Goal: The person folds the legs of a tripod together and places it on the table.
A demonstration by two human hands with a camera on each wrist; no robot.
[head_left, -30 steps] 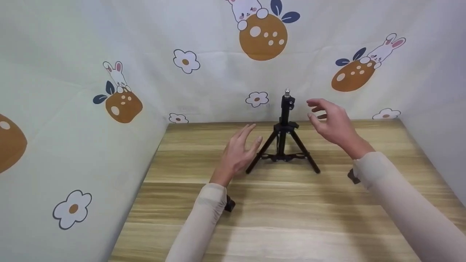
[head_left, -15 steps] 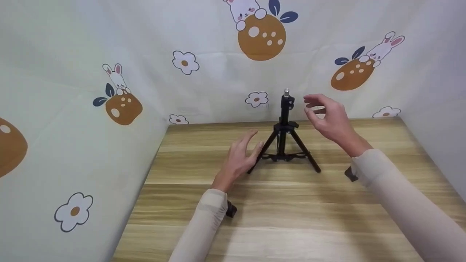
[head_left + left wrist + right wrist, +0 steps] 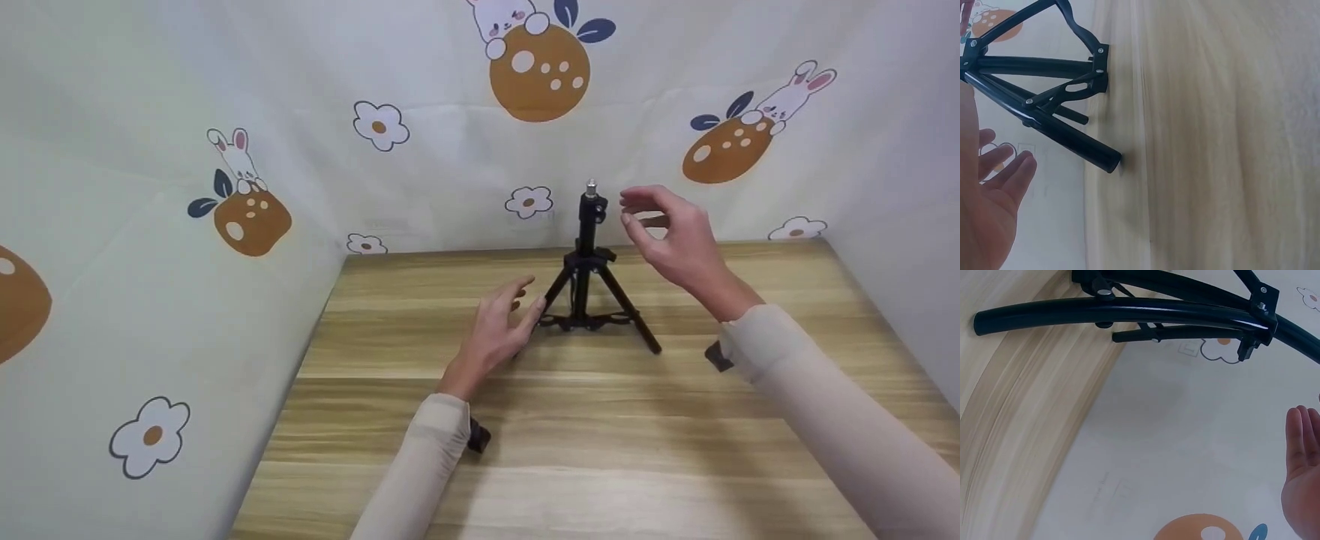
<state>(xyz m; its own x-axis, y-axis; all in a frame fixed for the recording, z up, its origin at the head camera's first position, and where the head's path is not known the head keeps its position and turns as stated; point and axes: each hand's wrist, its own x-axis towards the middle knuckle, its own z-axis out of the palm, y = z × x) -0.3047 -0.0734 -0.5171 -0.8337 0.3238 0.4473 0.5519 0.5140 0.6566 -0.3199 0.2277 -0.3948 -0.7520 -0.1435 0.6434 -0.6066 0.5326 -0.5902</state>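
A small black tripod stand (image 3: 587, 238) stands upright on the wooden tabletop, legs spread, with a silver screw tip (image 3: 592, 188) on top. My left hand (image 3: 495, 322) is beside its left leg, fingers loosely bent. The thumb overlaps that leg in the head view; whether it touches I cannot tell. To the right of the column's top, my right hand (image 3: 679, 236) hovers with fingers and thumb curved and a gap between them and the stand. In the left wrist view a tripod leg (image 3: 1072, 140) passes near my hand (image 3: 996, 216). The right wrist view shows straight fingers (image 3: 1294, 439).
A cream cloth (image 3: 442, 172) printed with rabbits, oranges and flowers hangs behind and at the sides of the wooden tabletop (image 3: 585, 427). Small black devices, one (image 3: 478, 435) at the left wrist and one (image 3: 718, 356) at the right, show beside the sleeves.
My left hand has moved slightly down and right, its thumb now over the left leg. My right hand has risen and come closer to the column's top. The tripod stand has stayed put.
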